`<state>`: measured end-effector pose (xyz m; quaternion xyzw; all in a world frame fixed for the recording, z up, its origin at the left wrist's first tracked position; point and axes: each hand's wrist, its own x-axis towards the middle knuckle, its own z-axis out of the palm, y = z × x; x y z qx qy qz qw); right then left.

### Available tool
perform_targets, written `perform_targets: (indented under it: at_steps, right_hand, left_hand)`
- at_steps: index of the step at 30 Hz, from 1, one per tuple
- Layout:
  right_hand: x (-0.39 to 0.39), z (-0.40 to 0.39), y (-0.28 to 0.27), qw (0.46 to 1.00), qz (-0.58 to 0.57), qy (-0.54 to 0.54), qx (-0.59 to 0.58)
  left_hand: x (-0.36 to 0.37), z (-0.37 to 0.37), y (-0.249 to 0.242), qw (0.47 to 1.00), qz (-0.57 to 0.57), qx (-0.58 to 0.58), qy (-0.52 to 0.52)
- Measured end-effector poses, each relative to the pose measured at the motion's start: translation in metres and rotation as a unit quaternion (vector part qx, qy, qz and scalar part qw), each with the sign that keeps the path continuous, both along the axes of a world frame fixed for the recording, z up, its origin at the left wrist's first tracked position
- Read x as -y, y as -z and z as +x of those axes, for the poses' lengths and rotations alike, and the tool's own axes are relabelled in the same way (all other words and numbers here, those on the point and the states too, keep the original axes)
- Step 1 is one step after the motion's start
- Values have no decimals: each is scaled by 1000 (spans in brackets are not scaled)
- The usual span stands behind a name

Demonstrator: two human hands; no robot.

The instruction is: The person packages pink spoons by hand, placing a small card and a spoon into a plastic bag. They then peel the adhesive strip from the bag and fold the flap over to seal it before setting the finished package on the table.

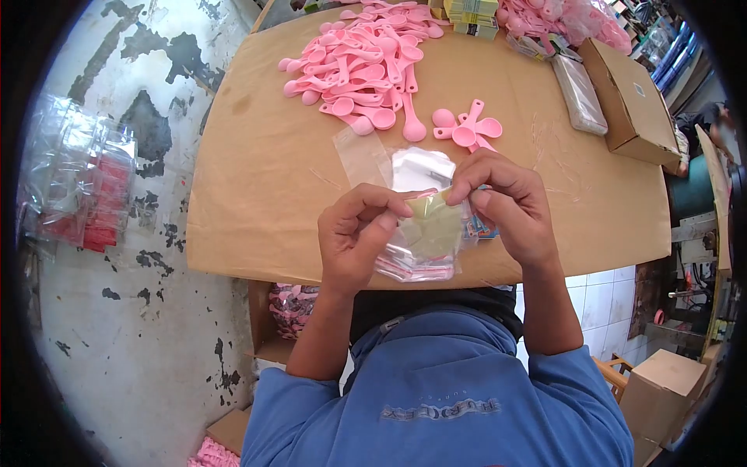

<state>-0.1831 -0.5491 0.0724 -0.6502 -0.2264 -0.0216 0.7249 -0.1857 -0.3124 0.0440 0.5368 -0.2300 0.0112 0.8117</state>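
Between my two hands is a clear plastic bag (433,227) with a pale yellow-green piece, perhaps a card, showing through it. My left hand (355,233) pinches the bag's upper left edge between thumb and fingers. At its upper right corner, my right hand (510,204) pinches it too. Just beyond the bag lies a stack of clear bags (420,169) on the table. Part of a blue printed card (484,226) shows below my right fingers. A small group of pink measuring spoons (469,128) rests past my right hand.
A large heap of pink spoons (362,62) covers the back of the brown-covered table (257,210). Yellow card stacks (473,14) stand behind. At the right are a wrapped pack of bags (580,93) and a cardboard box (632,101). Bags hang on the left wall (78,179).
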Motion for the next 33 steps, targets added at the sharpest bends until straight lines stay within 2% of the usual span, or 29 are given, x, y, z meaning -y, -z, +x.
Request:
perform_targets:
  at_steps: [1, 4, 6, 10, 12, 13, 15, 16, 18, 19, 21, 24, 27, 30, 33]
  right_hand:
    - [-2, -1, -2, 1000, -14, 10, -20]
    - [-9, -6, -7, 997, -40, 34, -63]
    - [-13, -6, -7, 996, -39, 42, -73]
    - [-22, -2, -5, 996, 64, 33, -50]
    - [-23, -2, -3, 996, 78, 30, -32]
    - [-21, -3, -3, 998, 43, 42, -27]
    - [-14, -5, -3, 997, -27, 67, -17]
    - [-8, -5, -2, 989, -86, 121, -3]
    - [5, -2, -1, 952, -201, 228, 25]
    - [10, -1, 0, 944, -195, 268, 9]
    - [25, -2, 1, 906, -291, 305, 13]
    - [35, -8, 4, 863, -377, 334, -27]
    - [42, -20, 22, 839, -434, 318, -74]
    - [36, -24, 24, 835, -454, 297, -90]
    - [34, -23, 24, 855, -424, 277, -114]
  left_hand:
    - [-1, 1, 0, 1000, -20, -4, 12]
    - [-1, -3, 1, 999, 27, -37, -13]
    - [12, -8, -17, 995, 7, -93, -21]
    - [11, -9, -21, 989, 50, -140, 10]
    - [3, -5, -9, 991, 124, -57, -7]
    - [-1, -3, -5, 987, 160, -16, -15]
    - [-14, 0, -7, 967, 211, 71, -121]
    - [-23, 2, -8, 950, 235, 114, -172]
    - [-46, 13, -14, 923, 250, 110, -271]
    - [-59, 24, -13, 911, 268, 123, -289]
    - [-87, 43, -6, 883, 304, 149, -325]
    - [-106, 38, -3, 810, 492, 115, -297]
    - [-93, 28, 7, 839, 428, 141, -307]
    - [-48, 16, 8, 789, 542, 36, -287]
    - [-15, 13, 13, 756, 581, 95, -286]
